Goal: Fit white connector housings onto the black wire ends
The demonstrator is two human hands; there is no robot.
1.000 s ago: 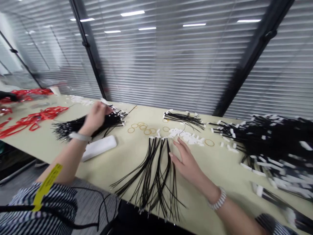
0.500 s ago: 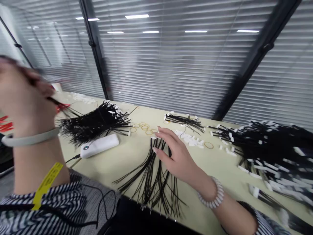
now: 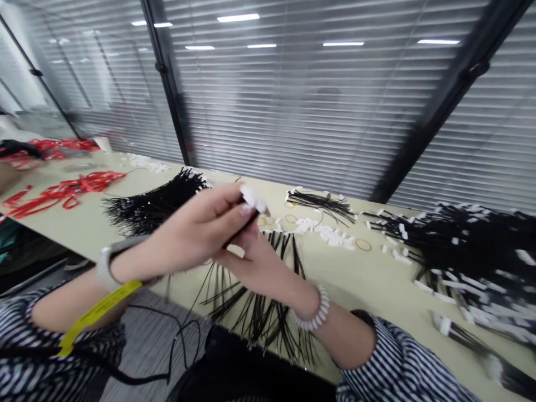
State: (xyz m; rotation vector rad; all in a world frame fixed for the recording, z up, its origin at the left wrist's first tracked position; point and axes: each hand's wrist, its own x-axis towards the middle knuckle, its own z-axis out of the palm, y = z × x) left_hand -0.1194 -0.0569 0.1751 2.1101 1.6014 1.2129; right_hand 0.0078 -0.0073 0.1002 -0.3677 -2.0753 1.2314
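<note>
A person's left hand (image 3: 201,226) grips a black wire bundle (image 3: 239,229) by its white-tipped end, above wires (image 3: 260,315) spread on a table (image 3: 355,285); the right hand (image 3: 262,265) curls against it, hold unclear. Seemingly evening tips; next calls for steady pinching

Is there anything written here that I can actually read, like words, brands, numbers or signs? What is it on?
No text can be read.
Yellow tag on the black cable: any print is too small and blurred to read.
White ends of the bundle in the left hand: blurred, no lettering can be made out.
Loose white pieces on the table: no lettering can be made out.
</note>
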